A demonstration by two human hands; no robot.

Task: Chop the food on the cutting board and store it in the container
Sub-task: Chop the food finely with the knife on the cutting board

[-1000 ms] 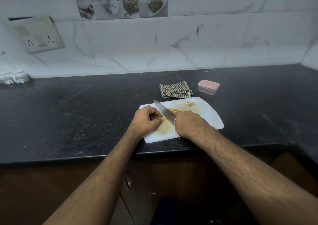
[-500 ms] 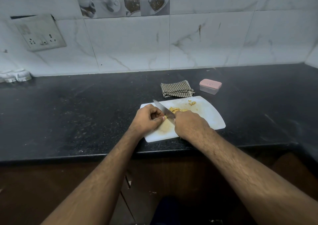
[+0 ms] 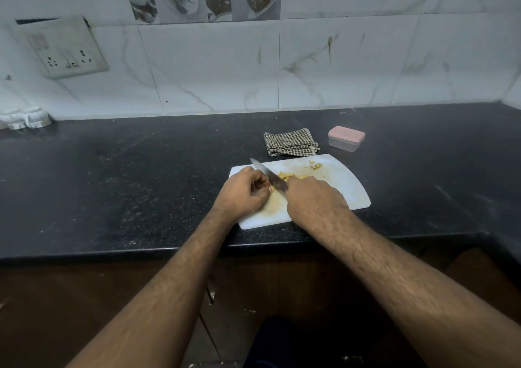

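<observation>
A white cutting board lies near the front edge of the black counter. On it are yellowish chopped food pieces, with a few more near the far edge. My right hand grips the handle of a knife, its blade pointing away to the left over the food. My left hand rests on the board beside the blade, fingers curled, pinching a small piece of food against the board. The clear container with a pink lid stands closed behind the board to the right.
A folded checked cloth lies just behind the board. Two white objects sit at the far left against the tiled wall, below a socket plate. The counter's front edge runs just below my forearms.
The knife blade has shifted slightly toward my left fingers. Both hands stay on the board in nearly the same place.
</observation>
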